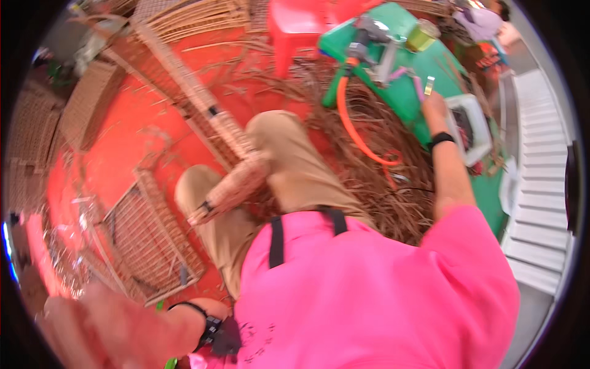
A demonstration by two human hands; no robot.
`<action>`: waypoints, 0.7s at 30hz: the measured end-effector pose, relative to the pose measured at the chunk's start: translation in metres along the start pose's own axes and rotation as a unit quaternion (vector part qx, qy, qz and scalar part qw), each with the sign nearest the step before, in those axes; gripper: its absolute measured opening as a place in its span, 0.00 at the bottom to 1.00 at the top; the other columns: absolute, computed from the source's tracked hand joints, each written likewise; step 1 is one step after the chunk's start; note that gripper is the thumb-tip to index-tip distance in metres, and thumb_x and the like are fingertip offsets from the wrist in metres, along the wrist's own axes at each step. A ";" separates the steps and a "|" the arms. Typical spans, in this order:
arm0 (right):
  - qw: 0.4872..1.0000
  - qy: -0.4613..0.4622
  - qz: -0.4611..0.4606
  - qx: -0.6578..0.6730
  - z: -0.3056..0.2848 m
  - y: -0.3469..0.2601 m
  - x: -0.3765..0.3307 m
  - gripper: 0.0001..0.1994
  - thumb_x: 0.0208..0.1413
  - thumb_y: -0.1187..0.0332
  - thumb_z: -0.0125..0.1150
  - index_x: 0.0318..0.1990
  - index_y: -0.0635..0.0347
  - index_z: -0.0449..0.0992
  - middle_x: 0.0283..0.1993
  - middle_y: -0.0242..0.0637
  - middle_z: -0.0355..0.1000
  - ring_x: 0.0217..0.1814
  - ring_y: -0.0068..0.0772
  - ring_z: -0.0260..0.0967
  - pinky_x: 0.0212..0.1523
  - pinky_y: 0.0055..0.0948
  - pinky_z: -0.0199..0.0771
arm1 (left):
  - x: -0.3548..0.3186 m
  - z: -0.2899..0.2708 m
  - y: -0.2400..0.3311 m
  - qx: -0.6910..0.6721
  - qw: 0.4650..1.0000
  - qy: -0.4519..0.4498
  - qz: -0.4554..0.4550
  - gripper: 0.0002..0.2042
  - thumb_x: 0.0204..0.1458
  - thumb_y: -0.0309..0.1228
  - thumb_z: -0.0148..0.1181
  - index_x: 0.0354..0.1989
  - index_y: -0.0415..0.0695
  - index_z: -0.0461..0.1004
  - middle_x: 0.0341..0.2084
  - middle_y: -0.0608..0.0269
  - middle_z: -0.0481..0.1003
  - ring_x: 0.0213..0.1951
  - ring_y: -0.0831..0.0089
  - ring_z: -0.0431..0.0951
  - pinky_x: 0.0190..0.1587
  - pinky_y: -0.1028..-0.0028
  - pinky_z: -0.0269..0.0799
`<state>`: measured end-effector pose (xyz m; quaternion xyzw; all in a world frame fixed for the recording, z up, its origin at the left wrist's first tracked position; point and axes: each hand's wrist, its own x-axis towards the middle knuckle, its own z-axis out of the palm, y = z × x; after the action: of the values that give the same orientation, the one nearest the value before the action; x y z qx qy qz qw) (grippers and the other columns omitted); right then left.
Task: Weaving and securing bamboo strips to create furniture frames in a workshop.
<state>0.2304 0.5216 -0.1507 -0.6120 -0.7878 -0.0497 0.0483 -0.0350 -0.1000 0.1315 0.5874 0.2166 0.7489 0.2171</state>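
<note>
My right hand (pixel 435 112) reaches over the green table on the right, its fingers closed. At its fingertips are a pink-purple handled tool (pixel 418 87) and a small yellowish piece (pixel 429 85), both too blurred to tell which is gripped. A white plastic tub (pixel 481 132) with dark contents stands beside that wrist. My left hand (pixel 101 326) is raised at the lower left, close and smeared by motion, so its fingers cannot be read. Across my thighs lies a long woven rattan frame piece (pixel 236 178), touched by neither hand.
An air tool (pixel 369 37) with an orange hose (pixel 350 120) lies on the green table (pixel 405 21), near a yellowish jar (pixel 422 35). Brown strips (pixel 393 203) heap below. A red stool (pixel 298 27) stands ahead; woven panels (pixel 150 230) lie left on the red floor.
</note>
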 end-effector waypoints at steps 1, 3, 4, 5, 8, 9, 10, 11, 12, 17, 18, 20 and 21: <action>0.999 0.020 -0.035 -0.018 0.012 0.025 0.018 0.17 0.62 0.57 0.52 0.42 0.61 0.82 0.46 0.54 0.79 0.51 0.58 0.77 0.49 0.53 0.77 | -0.002 0.002 0.000 -0.003 0.999 0.035 -0.012 0.14 0.51 0.43 0.70 0.45 0.58 0.79 0.48 0.81 0.72 0.53 0.76 0.67 0.48 0.69 0.64; 0.998 0.006 -0.067 -0.004 0.015 0.060 0.048 0.20 0.62 0.53 0.51 0.42 0.59 0.82 0.47 0.53 0.79 0.52 0.60 0.77 0.48 0.54 0.76 | -0.006 0.008 -0.004 0.005 0.992 0.121 -0.038 0.10 0.52 0.41 0.69 0.39 0.54 0.78 0.42 0.77 0.72 0.49 0.74 0.67 0.46 0.69 0.64; 0.998 0.034 -0.054 0.004 0.017 0.075 0.062 0.17 0.61 0.57 0.52 0.40 0.62 0.81 0.41 0.57 0.78 0.48 0.64 0.76 0.44 0.56 0.73 | -0.009 0.010 -0.006 0.003 0.985 0.164 -0.046 0.09 0.52 0.40 0.68 0.37 0.53 0.78 0.39 0.75 0.72 0.46 0.73 0.68 0.44 0.69 0.63; 0.999 -0.014 -0.017 -0.031 0.012 0.116 0.076 0.18 0.61 0.58 0.52 0.40 0.64 0.80 0.41 0.59 0.78 0.47 0.65 0.76 0.44 0.57 0.74 | -0.011 0.005 -0.018 -0.025 0.978 0.202 -0.055 0.08 0.53 0.39 0.68 0.34 0.51 0.77 0.37 0.73 0.72 0.44 0.72 0.68 0.43 0.69 0.63; 0.997 -0.011 -0.054 -0.063 0.020 0.090 0.096 0.16 0.59 0.63 0.53 0.38 0.69 0.81 0.37 0.58 0.79 0.42 0.61 0.78 0.40 0.53 0.76 | -0.023 0.011 -0.020 -0.025 0.953 0.297 -0.051 0.08 0.53 0.37 0.67 0.29 0.48 0.76 0.31 0.68 0.71 0.40 0.71 0.69 0.41 0.68 0.62; 0.997 -0.078 0.017 -0.007 0.025 0.069 0.094 0.15 0.60 0.64 0.51 0.39 0.66 0.82 0.36 0.52 0.80 0.38 0.54 0.80 0.38 0.48 0.78 | -0.027 0.012 -0.023 0.031 0.943 0.325 -0.057 0.08 0.56 0.37 0.65 0.31 0.47 0.77 0.32 0.66 0.73 0.39 0.70 0.69 0.41 0.67 0.63; 0.985 -0.141 0.092 0.045 0.025 0.053 0.088 0.15 0.61 0.65 0.50 0.39 0.64 0.83 0.34 0.47 0.81 0.35 0.46 0.82 0.36 0.42 0.79 | -0.032 0.012 -0.027 0.080 0.931 0.350 -0.061 0.09 0.58 0.37 0.62 0.33 0.45 0.77 0.32 0.63 0.74 0.39 0.69 0.69 0.42 0.66 0.64; 0.986 -0.130 0.090 0.046 0.028 0.038 0.079 0.14 0.60 0.67 0.51 0.39 0.64 0.83 0.30 0.41 0.79 0.28 0.38 0.80 0.30 0.36 0.77 | -0.038 0.013 -0.035 0.159 0.916 0.360 -0.075 0.10 0.59 0.37 0.61 0.34 0.43 0.77 0.33 0.60 0.75 0.39 0.69 0.70 0.42 0.66 0.65; 0.987 -0.126 0.093 0.044 0.024 0.042 0.081 0.14 0.60 0.67 0.51 0.39 0.64 0.83 0.30 0.41 0.79 0.28 0.38 0.80 0.30 0.36 0.77 | -0.041 0.011 -0.045 0.224 0.899 0.366 -0.088 0.10 0.61 0.37 0.59 0.35 0.41 0.76 0.34 0.56 0.76 0.38 0.69 0.71 0.42 0.66 0.66; 0.983 -0.136 0.064 0.107 0.037 0.036 0.094 0.11 0.55 0.71 0.55 0.29 0.68 0.81 0.23 0.47 0.77 0.23 0.44 0.78 0.21 0.39 0.73 | -0.045 0.010 -0.087 0.434 0.808 0.314 -0.246 0.07 0.56 0.28 0.64 0.33 0.36 0.77 0.32 0.59 0.77 0.35 0.68 0.77 0.41 0.69 0.72; 0.983 -0.134 0.068 0.106 0.041 0.046 0.101 0.11 0.55 0.71 0.55 0.29 0.68 0.81 0.23 0.47 0.77 0.23 0.44 0.78 0.21 0.39 0.73 | -0.050 0.005 -0.096 0.518 0.784 0.222 -0.259 0.08 0.52 0.28 0.66 0.36 0.38 0.77 0.34 0.59 0.77 0.38 0.66 0.77 0.43 0.68 0.72; 0.961 -0.133 0.175 0.166 0.042 0.071 0.128 0.12 0.60 0.67 0.53 0.32 0.64 0.81 0.23 0.40 0.76 0.20 0.37 0.73 0.21 0.31 0.71 | -0.054 -0.002 -0.111 0.586 0.757 0.127 -0.259 0.11 0.49 0.28 0.69 0.40 0.39 0.77 0.36 0.59 0.77 0.40 0.63 0.77 0.44 0.67 0.72; 0.961 -0.136 0.173 0.169 0.041 0.045 0.142 0.12 0.60 0.67 0.53 0.32 0.64 0.81 0.23 0.40 0.76 0.20 0.37 0.73 0.21 0.31 0.71 | -0.053 0.000 -0.117 0.609 0.745 0.089 -0.257 0.13 0.47 0.30 0.70 0.41 0.40 0.77 0.37 0.58 0.77 0.41 0.61 0.77 0.45 0.66 0.72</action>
<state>0.2387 0.6748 -0.1712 -0.7232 -0.6656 0.1770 0.0513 -0.0149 -0.0357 0.0224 0.4475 0.7879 0.4223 -0.0232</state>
